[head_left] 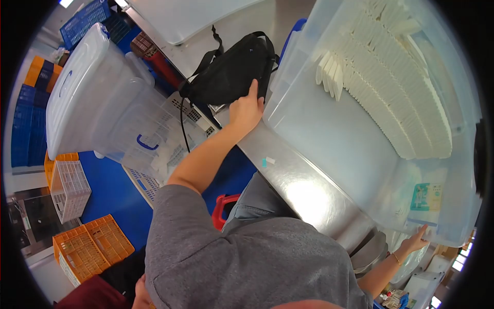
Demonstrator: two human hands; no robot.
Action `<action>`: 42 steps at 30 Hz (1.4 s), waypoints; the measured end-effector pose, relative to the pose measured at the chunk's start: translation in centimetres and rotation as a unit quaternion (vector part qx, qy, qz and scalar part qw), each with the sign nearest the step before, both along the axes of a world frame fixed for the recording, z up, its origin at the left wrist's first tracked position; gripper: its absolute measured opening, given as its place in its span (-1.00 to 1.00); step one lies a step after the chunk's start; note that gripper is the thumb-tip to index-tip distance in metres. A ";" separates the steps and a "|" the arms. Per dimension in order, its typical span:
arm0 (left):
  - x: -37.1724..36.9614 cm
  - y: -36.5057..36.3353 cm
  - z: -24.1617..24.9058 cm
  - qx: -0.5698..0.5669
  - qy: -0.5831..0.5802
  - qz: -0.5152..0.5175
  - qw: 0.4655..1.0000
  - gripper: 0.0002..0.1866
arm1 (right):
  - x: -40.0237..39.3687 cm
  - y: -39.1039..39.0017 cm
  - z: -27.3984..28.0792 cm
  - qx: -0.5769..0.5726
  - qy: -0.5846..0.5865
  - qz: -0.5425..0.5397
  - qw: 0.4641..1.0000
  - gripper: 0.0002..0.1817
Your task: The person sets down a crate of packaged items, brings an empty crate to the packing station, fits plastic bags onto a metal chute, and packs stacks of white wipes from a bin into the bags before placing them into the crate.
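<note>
My left hand (246, 110) rests at the near edge of a black bag (229, 69) with a strap, which lies on the metal table. Its index finger stretches out onto the bag, the other fingers are curled, and nothing shows in its grasp. Beside it stands a large clear plastic bin (329, 141), tilted in view. Rows of thin white folded pieces (383, 77) line the far part of the bin, with a few leaning loose at one end. My right hand (413, 241) grips the bin's near right corner, close to a green and yellow label (426, 196).
Metal table edge (303, 180) runs before me. Left are stacked clear bins with a white lid (85, 87), orange crates (95, 247) and a white basket (70, 190). A red stool part (221, 211) is by my leg. Another person's hand (141, 291) shows lower left.
</note>
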State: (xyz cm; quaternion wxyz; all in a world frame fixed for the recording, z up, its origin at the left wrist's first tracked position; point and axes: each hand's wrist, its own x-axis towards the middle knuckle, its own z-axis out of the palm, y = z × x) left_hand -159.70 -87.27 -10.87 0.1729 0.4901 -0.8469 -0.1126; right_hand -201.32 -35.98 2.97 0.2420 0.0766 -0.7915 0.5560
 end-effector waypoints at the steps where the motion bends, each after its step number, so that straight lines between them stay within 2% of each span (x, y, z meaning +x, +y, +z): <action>1: -0.1 0.0 -1.5 -0.008 0.056 0.004 0.998 -0.33 | 0.2 -0.1 0.0 0.002 0.000 -0.006 1.000 -0.54; 3: -0.3 -0.1 -3.3 -0.021 0.169 0.009 0.985 -0.28 | 0.2 -0.4 0.0 0.005 0.003 -0.011 1.000 -0.54; 7: -0.8 0.2 -4.2 -0.030 0.192 0.032 0.980 -0.26 | -0.1 -0.1 -0.5 0.015 0.010 -0.020 1.000 -0.47; 10: -0.8 0.3 -4.3 -0.018 0.193 0.035 0.980 -0.26 | -0.6 -0.2 -1.2 -0.011 0.041 0.011 0.999 -0.46; 15: -0.8 0.3 -3.8 -0.010 0.193 0.039 0.980 -0.26 | 0.0 -1.4 -1.2 -0.028 0.026 -0.031 0.999 -0.47; 18: -0.8 0.2 -3.8 0.001 0.205 0.037 0.978 -0.27 | 1.0 -2.6 -0.9 -0.019 0.072 -0.023 0.997 -0.49; 22: -0.9 0.1 -4.0 0.004 0.197 0.033 0.980 -0.29 | 0.9 -2.6 -1.4 -0.005 0.069 -0.011 0.998 -0.44; 30: -1.0 -0.1 -4.3 0.006 0.183 0.049 0.982 -0.34 | -0.3 -1.8 -2.4 0.041 0.078 -0.032 0.996 -0.47; 35: -0.9 -0.1 -4.4 -0.002 0.218 0.049 0.975 -0.44 | 0.1 -2.3 -2.4 0.023 0.069 -0.027 0.997 -0.48; 36: -0.8 -0.3 -4.9 -0.004 0.217 0.046 0.975 -0.44 | -0.1 -2.1 -2.5 -0.004 0.055 0.003 0.998 -0.46; 38: -0.2 -1.1 -7.0 -0.004 0.311 0.036 0.950 -0.51 | -0.2 -1.5 -2.6 -0.057 0.030 0.058 0.996 -0.41; 39: -0.3 -1.5 -7.3 -0.002 0.359 0.025 0.933 -0.54 | 0.5 -1.4 -2.4 -0.061 0.032 0.047 0.997 -0.41; 41: 0.2 -0.8 -6.5 0.087 0.449 0.053 0.888 -0.64 | 3.8 -2.0 -1.0 0.006 0.072 -0.059 0.996 -0.34; 42: 0.3 1.0 -4.7 0.048 0.456 0.064 0.886 -0.68 | 5.1 -2.2 -0.3 0.041 0.089 -0.109 0.989 -0.30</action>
